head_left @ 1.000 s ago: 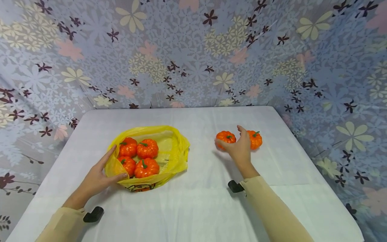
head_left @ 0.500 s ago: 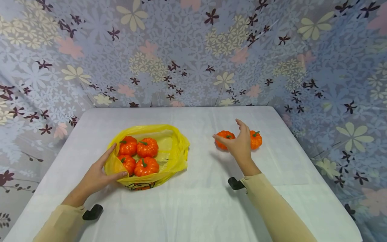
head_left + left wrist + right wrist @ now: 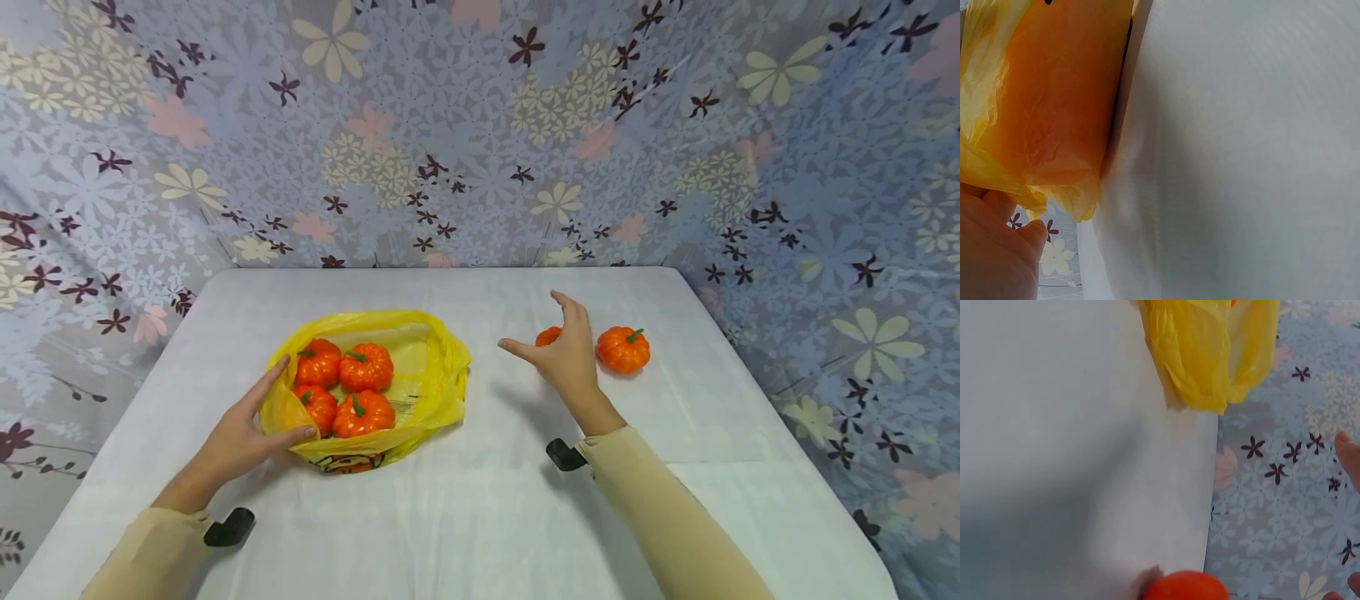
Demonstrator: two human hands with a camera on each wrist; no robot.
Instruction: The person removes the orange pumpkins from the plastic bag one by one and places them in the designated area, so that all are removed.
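A yellow plastic bag [image 3: 442,392] stands wide-mouthed on the left of the table, with several small orange pumpkins [image 3: 366,367] inside. My left hand [image 3: 236,446] holds the bag's left side, thumb and fingers spread along its rim; in the left wrist view the plastic lies against the fingers [image 3: 1000,203]. Over the right half, my right hand [image 3: 567,358] hovers with thumb and fingers apart and nothing between them. Behind it one pumpkin [image 3: 548,336] is mostly hidden. Just right of the hand sits another pumpkin [image 3: 623,350] with a green stem.
A white cloth [image 3: 480,517] covers the table. Flower-patterned fabric [image 3: 480,133] hangs behind and at both sides. A black wrist-worn piece shows at each cuff.
My right hand has moved left from between the two loose pumpkins, uncovering the right one and hiding most of the left one. The left hand and bag stay put.
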